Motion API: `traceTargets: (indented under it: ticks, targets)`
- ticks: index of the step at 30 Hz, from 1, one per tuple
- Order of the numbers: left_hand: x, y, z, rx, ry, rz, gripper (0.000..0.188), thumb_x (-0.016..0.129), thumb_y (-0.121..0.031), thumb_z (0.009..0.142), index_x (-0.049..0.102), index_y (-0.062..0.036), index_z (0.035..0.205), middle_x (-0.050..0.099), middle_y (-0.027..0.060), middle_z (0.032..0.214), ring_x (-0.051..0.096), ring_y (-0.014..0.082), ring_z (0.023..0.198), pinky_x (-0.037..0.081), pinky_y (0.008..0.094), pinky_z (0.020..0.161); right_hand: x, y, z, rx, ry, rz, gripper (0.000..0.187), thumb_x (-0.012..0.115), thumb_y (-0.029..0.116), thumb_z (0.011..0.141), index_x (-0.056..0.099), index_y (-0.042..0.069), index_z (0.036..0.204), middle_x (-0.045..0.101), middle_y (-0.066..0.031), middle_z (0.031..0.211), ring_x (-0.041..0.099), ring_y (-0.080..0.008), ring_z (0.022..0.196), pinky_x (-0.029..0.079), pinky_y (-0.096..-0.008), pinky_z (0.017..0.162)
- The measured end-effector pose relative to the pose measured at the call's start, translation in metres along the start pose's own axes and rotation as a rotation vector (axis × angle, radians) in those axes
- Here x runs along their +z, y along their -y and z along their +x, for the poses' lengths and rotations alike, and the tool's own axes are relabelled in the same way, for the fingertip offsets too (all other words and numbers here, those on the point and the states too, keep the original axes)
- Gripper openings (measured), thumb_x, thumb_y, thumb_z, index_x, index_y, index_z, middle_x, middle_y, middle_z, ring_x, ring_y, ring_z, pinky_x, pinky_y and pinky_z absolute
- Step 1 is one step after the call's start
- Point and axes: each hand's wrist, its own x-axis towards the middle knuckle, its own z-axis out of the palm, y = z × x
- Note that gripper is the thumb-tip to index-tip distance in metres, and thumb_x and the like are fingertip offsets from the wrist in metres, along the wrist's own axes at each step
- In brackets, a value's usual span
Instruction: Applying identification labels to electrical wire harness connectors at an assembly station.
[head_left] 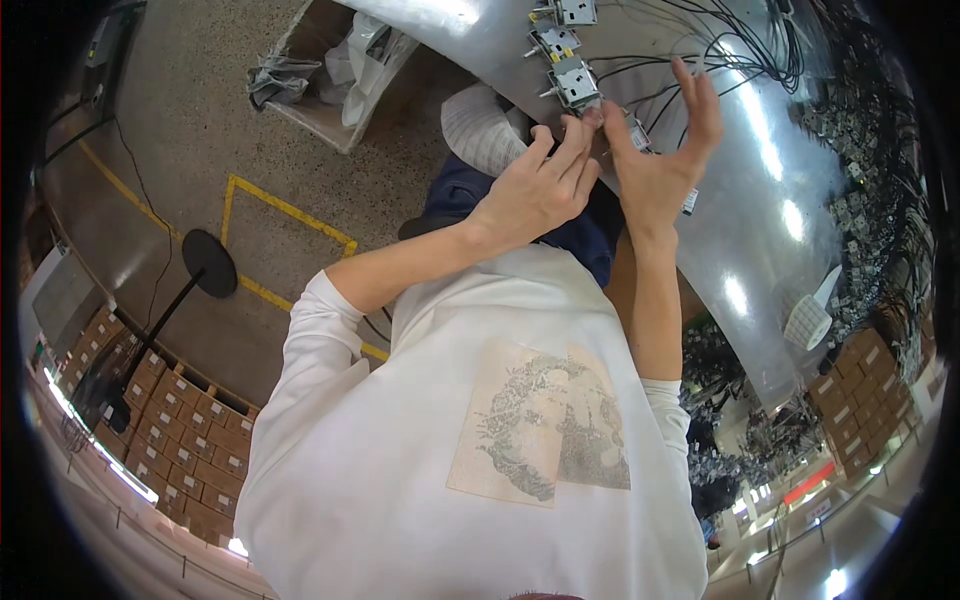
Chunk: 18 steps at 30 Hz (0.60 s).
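Observation:
Several small silver metal box-shaped units [574,83] lie in a row along the near edge of the shiny metal table [705,215], with thin black cables [735,60] running off to the right. At the closest unit, the bent fingertips of my left hand [540,190] are drawn together. What they pinch is mostly hidden. My right hand [660,165] has its fingers raised and spread, its thumb tip beside my left fingertips. Just behind that thumb lies another small silver unit [637,132], partly covered by the hand.
A large pile of cabled metal parts [860,190] covers the table's right side, near a white mesh basket-like object [808,322]. Left of the table, an open box [350,125] holds clear plastic bags. A black round-based stand [209,263] and stacked cartons [190,440] are farther left.

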Motion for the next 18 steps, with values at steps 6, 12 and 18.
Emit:
traceTargets:
  ticks: [6,12,18]
  targets:
    - [-0.012,0.01,-0.015,-0.131,-0.159,-0.253,0.025,0.067,-0.023,0.097,0.066,0.0009,0.091,0.066,0.0253,0.142,0.062,0.038,0.124,0.05,0.0467,0.096,0.0,0.019,0.0,0.249,0.106,0.314,0.029,0.085,0.02,0.092,0.076,0.003,0.114,0.066,-0.0103,0.146,0.06,-0.0298,0.134,0.045,-0.0415,0.114]
    - [0.004,0.021,-0.018,-0.258,-0.203,-0.305,0.025,0.07,-0.022,0.098,0.061,-0.0028,0.085,0.063,0.0244,0.148,0.064,0.0367,0.128,0.051,0.0457,0.097,0.018,0.027,0.001,0.219,0.082,0.213,0.016,0.083,0.02,0.093,0.081,0.003,0.094,0.078,-0.0083,0.121,0.066,-0.0295,0.125,0.05,-0.0415,0.107]
    - [0.014,0.021,-0.016,-0.259,-0.171,-0.281,0.022,0.067,-0.021,0.099,0.063,-0.0014,0.088,0.06,0.0229,0.153,0.063,0.036,0.13,0.05,0.0449,0.099,0.016,0.03,0.004,0.118,0.066,0.063,0.014,0.083,0.017,0.091,0.08,0.003,0.092,0.081,-0.0045,0.113,0.068,-0.0284,0.121,0.052,-0.0425,0.102]
